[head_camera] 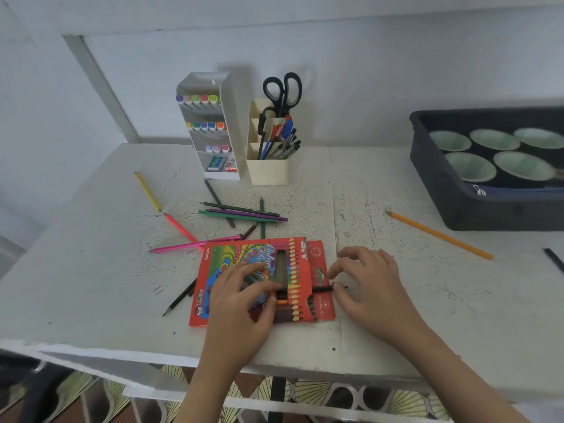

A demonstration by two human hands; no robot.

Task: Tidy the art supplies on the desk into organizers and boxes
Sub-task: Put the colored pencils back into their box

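Now, on scuffed desk [381,190], right hand [370,285] pinches black pencil [322,289], left hand [241,303] presses box [219,257].

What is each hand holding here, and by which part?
The right hand pinches a dark pencil by its outer end, its other end inside the red pencil box. The left hand only presses on the box's front.
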